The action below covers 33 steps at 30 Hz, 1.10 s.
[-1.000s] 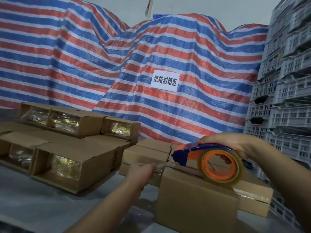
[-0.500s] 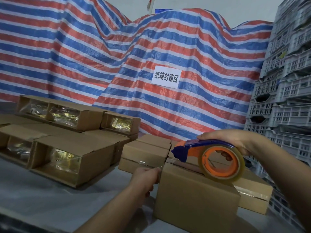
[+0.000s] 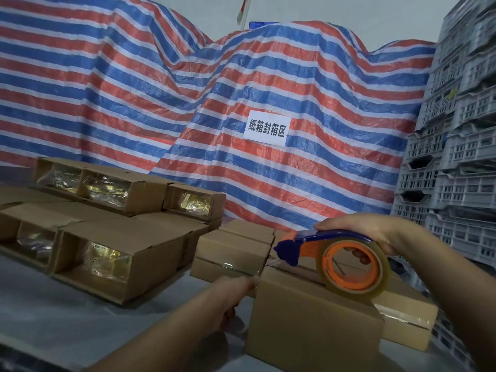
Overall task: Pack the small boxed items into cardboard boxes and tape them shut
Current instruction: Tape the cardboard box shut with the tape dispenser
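A closed cardboard box (image 3: 314, 326) stands on the grey table in front of me. My right hand (image 3: 375, 232) grips a tape dispenser (image 3: 351, 267) with a blue handle, an orange core and a clear roll; the roll rests on the box's top near the seam. My left hand (image 3: 233, 294), blurred, lies against the box's upper left side with fingers stretched onto it, where the clear tape end comes down over the edge. The small boxed items are not visible inside this box.
Taped cardboard boxes (image 3: 233, 253) lie behind the box, and another (image 3: 408, 318) lies to its right. Open-ended cartons (image 3: 107, 261) showing gold wrapped items are stacked at the left. A striped tarp (image 3: 268, 84) hangs behind; grey plastic crates (image 3: 461, 157) are stacked at the right.
My left hand has drawn the tape end down from above the box's corner onto its left side. The dispenser has settled slightly lower onto the box top.
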### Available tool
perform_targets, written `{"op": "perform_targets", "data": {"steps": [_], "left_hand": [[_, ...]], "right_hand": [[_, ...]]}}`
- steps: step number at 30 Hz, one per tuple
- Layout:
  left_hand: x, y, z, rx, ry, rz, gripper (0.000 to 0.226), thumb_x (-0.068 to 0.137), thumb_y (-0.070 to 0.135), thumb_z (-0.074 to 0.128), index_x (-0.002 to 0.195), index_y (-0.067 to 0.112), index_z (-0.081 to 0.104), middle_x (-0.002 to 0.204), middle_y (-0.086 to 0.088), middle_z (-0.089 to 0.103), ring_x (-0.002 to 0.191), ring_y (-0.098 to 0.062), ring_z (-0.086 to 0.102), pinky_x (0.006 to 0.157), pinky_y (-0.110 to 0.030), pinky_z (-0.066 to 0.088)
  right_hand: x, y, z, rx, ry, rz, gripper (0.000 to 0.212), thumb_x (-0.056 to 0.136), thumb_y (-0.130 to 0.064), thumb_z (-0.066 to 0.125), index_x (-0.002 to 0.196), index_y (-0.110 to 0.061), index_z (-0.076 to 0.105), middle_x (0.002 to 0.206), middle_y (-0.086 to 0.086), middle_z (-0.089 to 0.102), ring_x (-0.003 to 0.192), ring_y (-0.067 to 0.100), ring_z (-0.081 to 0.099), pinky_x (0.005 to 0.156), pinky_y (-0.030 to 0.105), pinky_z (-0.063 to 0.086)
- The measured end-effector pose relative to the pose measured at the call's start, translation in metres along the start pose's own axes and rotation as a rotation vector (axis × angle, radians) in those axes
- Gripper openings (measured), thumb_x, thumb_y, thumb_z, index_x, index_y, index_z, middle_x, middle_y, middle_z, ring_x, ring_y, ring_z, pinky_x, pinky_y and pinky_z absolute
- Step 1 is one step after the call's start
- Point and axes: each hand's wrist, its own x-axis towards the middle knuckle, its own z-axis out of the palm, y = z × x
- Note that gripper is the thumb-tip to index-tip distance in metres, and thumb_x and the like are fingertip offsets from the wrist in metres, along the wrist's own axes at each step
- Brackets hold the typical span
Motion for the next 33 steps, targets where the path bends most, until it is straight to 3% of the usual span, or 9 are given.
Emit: {"op": "perform_targets", "data": {"steps": [2, 5, 7, 10, 17, 24, 27, 29, 33], "left_hand": [[0.004, 0.009, -0.004, 0.028, 0.091, 0.083, 0.037, 0.099, 0.047, 0.048, 0.110, 0.012, 0.056, 0.080, -0.004, 0.046, 0.064, -0.014, 0.041, 0.055, -0.025, 0.035], [0.003, 0.029, -0.001, 0.004, 0.068, 0.208, 0.032, 0.102, 0.043, 0.038, 0.094, 0.017, 0.054, 0.076, -0.002, 0.045, 0.062, -0.013, 0.039, 0.054, -0.024, 0.031], [-0.003, 0.038, 0.004, -0.031, -0.033, 0.194, 0.029, 0.099, 0.043, 0.041, 0.086, 0.019, 0.052, 0.073, -0.001, 0.044, 0.060, -0.012, 0.037, 0.052, -0.023, 0.028], [-0.005, 0.037, 0.009, -0.063, -0.118, 0.149, 0.031, 0.092, 0.050, 0.053, 0.090, 0.019, 0.056, 0.074, -0.001, 0.049, 0.062, -0.012, 0.040, 0.053, -0.023, 0.031], [0.001, 0.037, 0.008, 0.033, -0.108, 0.160, 0.032, 0.089, 0.048, 0.059, 0.102, 0.019, 0.062, 0.084, -0.003, 0.052, 0.066, -0.013, 0.039, 0.055, -0.024, 0.031], [0.002, 0.040, 0.008, 0.084, -0.166, 0.148, 0.030, 0.092, 0.048, 0.057, 0.098, 0.019, 0.061, 0.075, 0.000, 0.049, 0.059, -0.010, 0.037, 0.051, -0.022, 0.029], [-0.002, 0.040, 0.008, 0.074, -0.172, 0.143, 0.032, 0.095, 0.047, 0.055, 0.100, 0.017, 0.062, 0.074, 0.000, 0.052, 0.058, -0.011, 0.040, 0.051, -0.022, 0.029], [-0.003, 0.041, 0.008, 0.083, -0.171, 0.141, 0.029, 0.096, 0.045, 0.054, 0.091, 0.017, 0.061, 0.068, 0.000, 0.049, 0.053, -0.010, 0.037, 0.047, -0.019, 0.026], [-0.004, 0.042, 0.006, 0.069, -0.158, 0.157, 0.027, 0.096, 0.042, 0.055, 0.082, 0.019, 0.056, 0.061, 0.001, 0.045, 0.047, -0.010, 0.033, 0.044, -0.016, 0.022]], "right_hand": [[0.000, 0.000, 0.000, 0.013, 0.003, 0.000, 0.058, 0.077, -0.040, 0.072, 0.123, -0.008, 0.060, 0.084, 0.011, 0.073, 0.064, 0.016, 0.069, 0.059, 0.024, 0.055], [0.000, 0.001, 0.000, 0.017, 0.020, -0.006, 0.058, 0.077, -0.040, 0.072, 0.124, -0.008, 0.061, 0.085, 0.012, 0.073, 0.064, 0.016, 0.069, 0.060, 0.025, 0.056], [0.000, 0.002, 0.000, 0.027, 0.013, -0.007, 0.057, 0.078, -0.039, 0.071, 0.124, -0.008, 0.060, 0.082, 0.010, 0.073, 0.062, 0.015, 0.068, 0.057, 0.023, 0.055], [0.000, 0.001, 0.000, 0.023, 0.017, 0.001, 0.056, 0.077, -0.040, 0.071, 0.123, -0.011, 0.061, 0.084, 0.010, 0.074, 0.063, 0.014, 0.069, 0.058, 0.023, 0.055], [0.003, -0.002, -0.002, -0.095, -0.007, 0.024, 0.037, 0.095, -0.043, 0.061, 0.121, -0.016, 0.061, 0.085, 0.006, 0.074, 0.068, 0.012, 0.069, 0.062, 0.022, 0.056], [-0.003, -0.008, -0.012, -0.185, -0.088, 0.124, 0.054, 0.084, -0.051, 0.065, 0.118, -0.009, 0.063, 0.084, 0.005, 0.073, 0.069, 0.012, 0.068, 0.066, 0.022, 0.056], [-0.009, -0.006, -0.022, -0.146, -0.127, 0.191, 0.042, 0.090, -0.045, 0.063, 0.109, -0.007, 0.061, 0.068, 0.002, 0.069, 0.052, 0.010, 0.064, 0.051, 0.019, 0.052], [-0.015, 0.002, -0.036, -0.139, -0.130, 0.236, 0.046, 0.087, -0.047, 0.067, 0.108, -0.006, 0.063, 0.065, 0.001, 0.066, 0.048, 0.010, 0.060, 0.048, 0.019, 0.050], [-0.030, 0.035, -0.068, -0.166, -0.152, 0.255, 0.071, 0.088, -0.051, 0.070, 0.135, -0.001, 0.054, 0.077, 0.007, 0.061, 0.060, 0.017, 0.056, 0.060, 0.026, 0.050]]}}
